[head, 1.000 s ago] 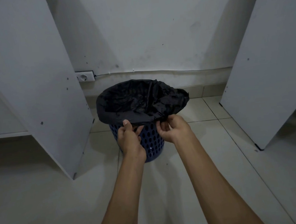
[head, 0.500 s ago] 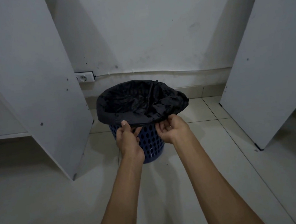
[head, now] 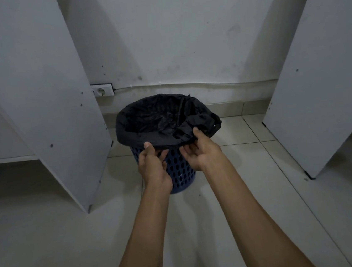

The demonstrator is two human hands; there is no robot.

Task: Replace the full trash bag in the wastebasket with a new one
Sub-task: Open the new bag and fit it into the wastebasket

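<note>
On the tiled floor against a white wall, my blue perforated wastebasket stands upright, lined with a black trash bag. My left hand pinches the bag's folded-over hem at the near rim, thumb on top. My right hand, just beside it, holds bunched slack toward the right. White cabinet panels flank the spot.

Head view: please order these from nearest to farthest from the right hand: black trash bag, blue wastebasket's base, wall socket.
1. black trash bag: the right hand pinches its folded edge at the near rim.
2. blue wastebasket: its base is below and left of the hand.
3. wall socket: far left, on the back wall.
</note>
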